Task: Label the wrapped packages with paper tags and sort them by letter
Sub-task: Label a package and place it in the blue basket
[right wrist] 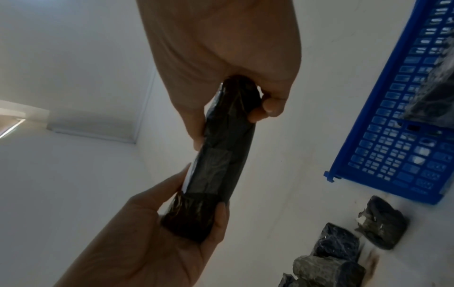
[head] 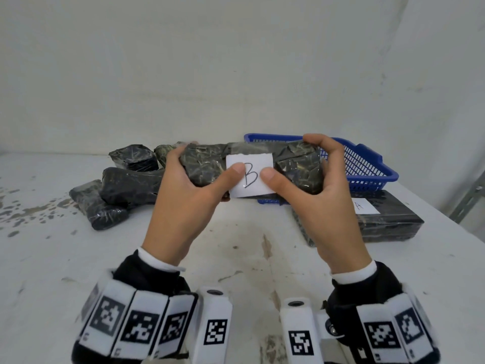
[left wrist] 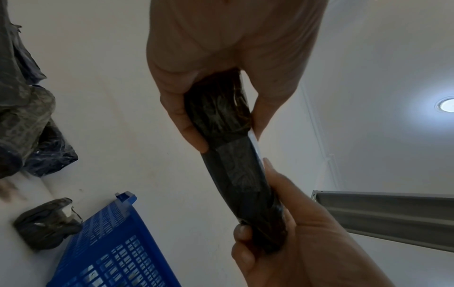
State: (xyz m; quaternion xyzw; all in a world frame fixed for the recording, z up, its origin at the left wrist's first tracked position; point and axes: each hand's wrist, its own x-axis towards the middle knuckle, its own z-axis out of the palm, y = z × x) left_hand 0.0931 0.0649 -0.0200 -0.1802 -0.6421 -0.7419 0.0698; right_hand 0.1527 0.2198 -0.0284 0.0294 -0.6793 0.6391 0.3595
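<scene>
I hold a long black wrapped package level above the table with both hands. A white paper tag marked "B" lies on its front face. My left hand grips the left end and my right hand grips the right end. Both thumbs press on the tag, one on each side of the letter. The left wrist view shows the package end-on with the tag's edge. In the right wrist view the package runs between both hands.
A flat black package with a tag marked "A" lies on the table at right, in front of a blue mesh basket. Several untagged black packages are piled at back left. The white table is stained.
</scene>
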